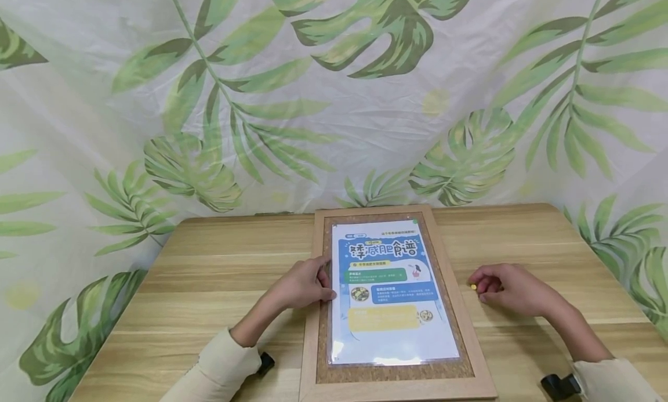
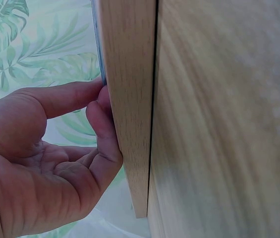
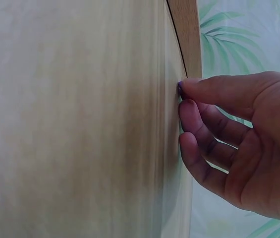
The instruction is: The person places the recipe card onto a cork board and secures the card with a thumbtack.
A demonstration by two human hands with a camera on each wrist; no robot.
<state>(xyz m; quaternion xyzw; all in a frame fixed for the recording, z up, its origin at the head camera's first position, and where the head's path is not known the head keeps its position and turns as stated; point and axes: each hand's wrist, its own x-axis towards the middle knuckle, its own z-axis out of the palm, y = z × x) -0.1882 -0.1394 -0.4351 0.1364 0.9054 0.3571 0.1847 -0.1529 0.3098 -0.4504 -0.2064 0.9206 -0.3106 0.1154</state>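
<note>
A laminated poster sheet (image 1: 391, 347) with blue, green and yellow panels lies on a wood-framed cork board (image 1: 399, 373). A green push pin (image 1: 415, 221) sits at its top right corner. My left hand (image 1: 302, 283) is at the sheet's left edge, thumb tip on it, fingers bent over the frame; in the left wrist view the fingertips (image 2: 96, 114) meet by the edge. Right of the board, my right hand (image 1: 514, 287) is low over the table, fingers curled, with a small yellow push pin (image 1: 473, 286) at its fingertips. A tiny purple piece (image 3: 180, 87) shows by the thumb in the right wrist view.
The board stands on a wood-grain table (image 1: 209, 286), its top end near the table's back edge. Behind hangs a leaf-patterned curtain (image 1: 365, 141). Dark wrist devices (image 1: 559, 386) show below both sleeves.
</note>
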